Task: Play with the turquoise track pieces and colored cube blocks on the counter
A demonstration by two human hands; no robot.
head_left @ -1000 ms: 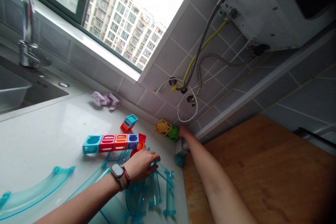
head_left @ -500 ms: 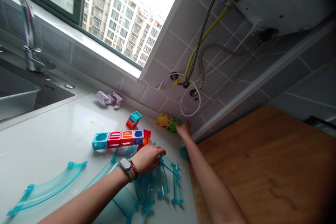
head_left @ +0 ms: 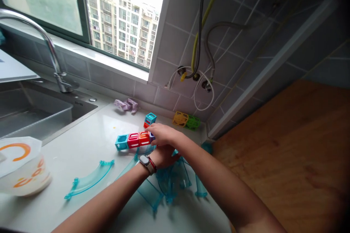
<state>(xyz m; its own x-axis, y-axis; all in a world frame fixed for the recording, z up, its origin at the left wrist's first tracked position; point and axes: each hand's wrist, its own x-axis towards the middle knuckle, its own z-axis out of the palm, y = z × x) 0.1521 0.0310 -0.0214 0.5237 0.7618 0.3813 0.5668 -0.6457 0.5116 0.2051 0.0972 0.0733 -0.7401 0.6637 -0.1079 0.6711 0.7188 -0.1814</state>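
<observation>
A row of joined openwork toy cubes (head_left: 133, 140), light blue, red, orange and purple, lies on the counter. My right hand (head_left: 164, 134) reaches across from the right, its fingers closed around the purple end of the row. Under it is my left hand (head_left: 164, 157), with a watch at the wrist, low over a pile of clear blue track pieces (head_left: 171, 182). My right hand and wrist hide most of the left fingers. Behind the row stands a small blue and red block pair (head_left: 150, 120). A curved blue track piece (head_left: 90, 180) lies apart to the left.
Yellow and green openwork blocks (head_left: 186, 120) sit against the wall. A lilac folded piece (head_left: 126, 105) lies near the sink (head_left: 82, 114). A white tub (head_left: 24, 167) stands at the left. Hoses (head_left: 198, 43) hang above, and a wooden panel (head_left: 287, 153) borders the right.
My right hand has left the green block by the wall and moved left to the cube row, crossing over my left hand. The view has shifted left, bringing in the white tub.
</observation>
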